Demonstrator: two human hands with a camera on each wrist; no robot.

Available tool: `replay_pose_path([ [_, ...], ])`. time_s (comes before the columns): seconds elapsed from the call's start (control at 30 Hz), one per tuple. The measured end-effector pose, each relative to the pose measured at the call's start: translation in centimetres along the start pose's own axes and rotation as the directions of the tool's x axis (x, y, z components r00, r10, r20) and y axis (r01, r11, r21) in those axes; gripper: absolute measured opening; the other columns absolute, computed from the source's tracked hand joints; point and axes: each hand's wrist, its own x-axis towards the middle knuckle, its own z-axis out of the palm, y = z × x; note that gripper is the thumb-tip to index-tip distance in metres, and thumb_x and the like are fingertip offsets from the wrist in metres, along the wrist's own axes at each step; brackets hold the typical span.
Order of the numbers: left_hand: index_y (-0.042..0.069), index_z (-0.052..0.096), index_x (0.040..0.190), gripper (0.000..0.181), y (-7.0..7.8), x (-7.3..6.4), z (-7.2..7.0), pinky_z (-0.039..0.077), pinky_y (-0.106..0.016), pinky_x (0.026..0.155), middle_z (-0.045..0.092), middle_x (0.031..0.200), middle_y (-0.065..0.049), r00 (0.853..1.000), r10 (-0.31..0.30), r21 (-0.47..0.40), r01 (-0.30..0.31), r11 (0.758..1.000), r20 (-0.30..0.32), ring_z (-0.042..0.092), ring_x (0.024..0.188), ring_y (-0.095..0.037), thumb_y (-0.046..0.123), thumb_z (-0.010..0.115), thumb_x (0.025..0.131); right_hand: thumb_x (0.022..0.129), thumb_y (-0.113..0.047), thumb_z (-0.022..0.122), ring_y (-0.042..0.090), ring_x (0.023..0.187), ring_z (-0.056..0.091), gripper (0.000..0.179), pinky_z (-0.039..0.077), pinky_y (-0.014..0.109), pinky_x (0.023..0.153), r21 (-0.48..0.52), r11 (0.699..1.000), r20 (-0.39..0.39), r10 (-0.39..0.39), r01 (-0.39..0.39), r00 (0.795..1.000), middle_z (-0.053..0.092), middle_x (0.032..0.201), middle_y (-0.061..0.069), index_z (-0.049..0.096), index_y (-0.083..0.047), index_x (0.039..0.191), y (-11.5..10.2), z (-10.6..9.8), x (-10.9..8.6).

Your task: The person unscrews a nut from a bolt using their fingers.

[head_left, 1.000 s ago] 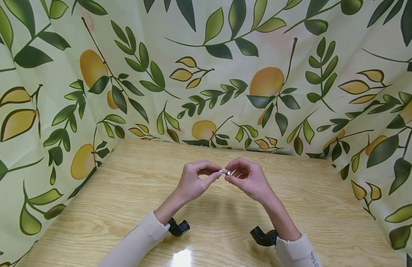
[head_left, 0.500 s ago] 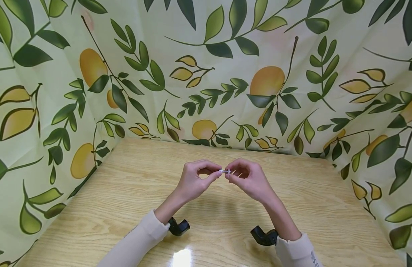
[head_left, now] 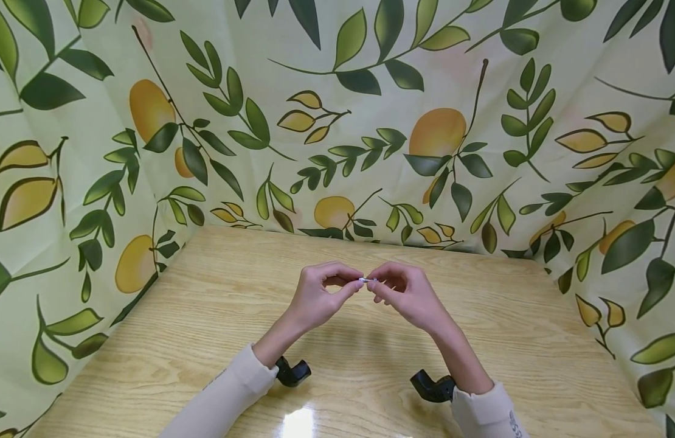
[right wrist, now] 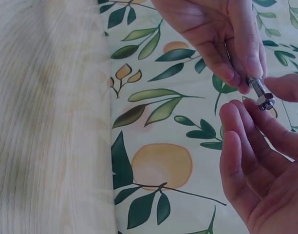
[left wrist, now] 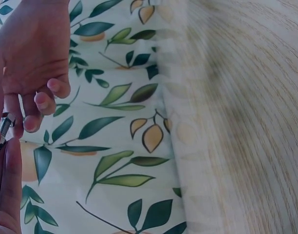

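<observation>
A small silver bolt spans the gap between the two hands, lying roughly level in the head view. My left hand pinches one end of it between thumb and fingers, hiding that end. A hex nut sits on the threads near the other end, with a short bolt tip poking out past it. The thumb and index finger of my right hand are at the nut, one on each side. The right hand's other fingers are loosely bent beneath, holding nothing.
Both hands are above a light wood-grain table. A cloth printed with leaves and fruit stands around its back and sides. Black curved mounts are on both wrists, under cream sleeves.
My right thumb and fingers have shifted around the nut, and the thumb now covers more of it in the head view. The left hand and bolt stay nearly in place.
</observation>
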Motion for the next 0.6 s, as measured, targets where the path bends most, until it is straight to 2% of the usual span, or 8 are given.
replay_pose_path([
  [0.23,0.005,0.079,0.099,0.009,-0.08,0.04,0.01,0.065,-0.027,0.076,0.08,0.094,-0.008,1.0,0.006,0.005,-0.006,1.0,0.0,0.077,0.082,-0.017,0.007,0.08,0.09,0.093,-0.012,0.076,0.018,0.073,0.07,0.011,0.059,0.029,0.064,-0.002,0.999,-0.024,-0.038,0.038,0.999,0.073,0.093,0.01,0.072,-0.008,0.103,0.16,-0.06,-0.09],
  [0.43,0.005,0.079,0.099,0.009,0.02,0.07,0.07,0.065,-0.027,0.075,0.08,0.094,-0.008,1.0,-0.003,0.0,0.003,1.0,0.002,0.077,0.081,-0.016,0.006,0.08,0.09,0.091,-0.003,0.076,0.018,0.076,0.071,0.014,0.061,0.028,0.066,0.033,0.998,-0.041,-0.055,0.056,0.998,0.073,0.095,0.011,0.069,-0.007,0.102,0.07,0.07,-0.17],
  [0.6,0.004,0.079,0.099,0.009,0.06,0.0,0.03,0.065,-0.027,0.075,0.079,0.094,-0.009,1.0,-0.004,-0.001,0.004,1.0,-0.003,0.076,0.082,-0.016,0.005,0.08,0.09,0.09,-0.007,0.078,0.016,0.074,0.07,0.02,0.06,0.03,0.063,0.03,0.999,-0.032,-0.033,0.034,0.999,0.073,0.096,0.013,0.069,-0.004,0.108,0.15,0.06,-0.1],
])
